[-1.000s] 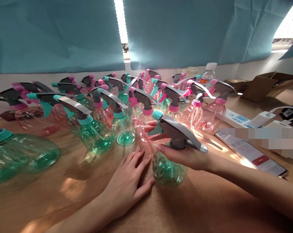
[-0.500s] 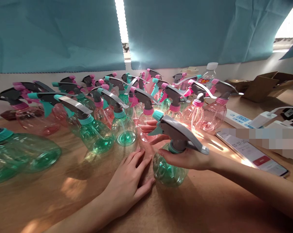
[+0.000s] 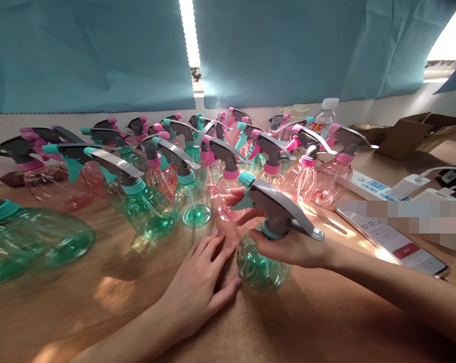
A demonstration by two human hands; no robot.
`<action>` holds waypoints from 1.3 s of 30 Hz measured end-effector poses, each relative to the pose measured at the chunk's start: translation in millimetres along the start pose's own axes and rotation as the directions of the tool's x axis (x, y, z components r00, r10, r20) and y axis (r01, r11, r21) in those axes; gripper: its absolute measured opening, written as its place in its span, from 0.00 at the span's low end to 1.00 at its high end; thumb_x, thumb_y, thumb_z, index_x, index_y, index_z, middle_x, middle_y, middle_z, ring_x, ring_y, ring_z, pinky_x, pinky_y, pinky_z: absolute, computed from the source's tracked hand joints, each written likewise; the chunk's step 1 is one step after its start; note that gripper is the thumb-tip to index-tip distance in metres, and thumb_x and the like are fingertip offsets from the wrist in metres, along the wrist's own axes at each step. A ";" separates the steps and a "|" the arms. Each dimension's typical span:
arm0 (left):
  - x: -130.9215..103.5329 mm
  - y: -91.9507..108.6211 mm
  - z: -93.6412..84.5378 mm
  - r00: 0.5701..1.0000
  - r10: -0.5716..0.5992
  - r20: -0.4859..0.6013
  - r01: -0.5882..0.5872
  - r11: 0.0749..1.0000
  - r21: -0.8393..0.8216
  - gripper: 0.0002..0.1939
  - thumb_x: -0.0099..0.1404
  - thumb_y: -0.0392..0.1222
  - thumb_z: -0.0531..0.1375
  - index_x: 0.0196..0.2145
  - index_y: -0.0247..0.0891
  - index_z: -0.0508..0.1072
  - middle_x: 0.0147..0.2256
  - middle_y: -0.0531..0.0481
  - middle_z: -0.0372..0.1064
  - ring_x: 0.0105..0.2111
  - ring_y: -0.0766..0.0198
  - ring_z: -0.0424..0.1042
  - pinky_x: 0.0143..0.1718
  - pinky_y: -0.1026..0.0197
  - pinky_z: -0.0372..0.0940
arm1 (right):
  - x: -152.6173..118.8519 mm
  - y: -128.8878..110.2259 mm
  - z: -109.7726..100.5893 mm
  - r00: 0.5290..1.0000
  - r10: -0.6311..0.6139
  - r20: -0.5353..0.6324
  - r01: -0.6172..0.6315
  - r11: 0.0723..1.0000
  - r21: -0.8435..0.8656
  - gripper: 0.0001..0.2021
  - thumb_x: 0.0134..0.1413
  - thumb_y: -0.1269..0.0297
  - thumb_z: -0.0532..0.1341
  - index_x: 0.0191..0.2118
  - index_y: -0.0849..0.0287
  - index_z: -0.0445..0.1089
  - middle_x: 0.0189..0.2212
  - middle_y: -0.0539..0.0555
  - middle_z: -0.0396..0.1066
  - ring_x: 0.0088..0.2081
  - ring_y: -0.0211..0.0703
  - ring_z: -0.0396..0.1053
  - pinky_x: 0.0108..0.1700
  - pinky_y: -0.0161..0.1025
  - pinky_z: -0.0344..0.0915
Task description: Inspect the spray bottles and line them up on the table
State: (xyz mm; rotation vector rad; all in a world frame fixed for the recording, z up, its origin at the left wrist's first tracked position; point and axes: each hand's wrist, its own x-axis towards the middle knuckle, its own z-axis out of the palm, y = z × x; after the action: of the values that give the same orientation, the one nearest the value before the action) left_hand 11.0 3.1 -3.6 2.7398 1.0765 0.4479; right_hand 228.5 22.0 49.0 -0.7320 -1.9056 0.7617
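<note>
A green spray bottle (image 3: pixel 264 264) with a grey and teal trigger head stands upright on the wooden table (image 3: pixel 137 312). Around its neck, below the trigger head, my right hand (image 3: pixel 288 244) is wrapped, the thumb on the near side and the other fingers reaching past on the far side. My left hand (image 3: pixel 203 280) lies flat on the table just left of that bottle, fingers spread and holding nothing. Beyond it stand another green spray bottle (image 3: pixel 193 204) and a pink one (image 3: pixel 228 201).
Many pink and green spray bottles crowd the back and left, including a large green one (image 3: pixel 67 239). On the right are a phone (image 3: pixel 394 242), a power strip (image 3: pixel 372 185) with white plugs, a cardboard box (image 3: pixel 413 136) and a clear bottle (image 3: pixel 325 116).
The fingers of my right hand have shifted slightly around the bottle neck. My left hand and the bottles look unmoved.
</note>
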 end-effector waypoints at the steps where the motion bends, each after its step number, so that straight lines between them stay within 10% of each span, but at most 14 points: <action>1: 0.2 0.1 -0.3 1.000 0.001 -0.001 -0.001 1.000 0.000 0.23 0.69 0.46 0.57 0.58 0.36 0.66 0.60 0.37 0.58 0.60 0.43 0.55 0.59 0.41 0.57 | -0.6 -0.6 -0.1 1.000 -0.003 -0.007 0.003 1.000 -0.003 0.25 0.53 0.76 0.58 0.57 0.53 0.61 0.50 0.53 0.69 0.43 0.39 0.74 0.44 0.36 0.73; 39: 1.1 1.3 -3.1 1.000 -0.003 0.018 0.002 1.000 0.019 0.24 0.69 0.47 0.57 0.60 0.35 0.64 0.60 0.36 0.59 0.60 0.43 0.56 0.58 0.40 0.58 | 5.5 -23.3 -7.2 0.992 0.124 -0.026 -0.126 0.986 -0.106 0.15 0.46 0.74 0.57 0.42 0.54 0.68 0.32 0.48 0.73 0.21 0.33 0.65 0.24 0.35 0.65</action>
State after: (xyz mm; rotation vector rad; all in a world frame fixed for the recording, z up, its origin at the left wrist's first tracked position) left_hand 11.5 3.1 -0.1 2.7528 1.0852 0.4142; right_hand 228.8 12.9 72.3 -0.9298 -1.9086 0.7306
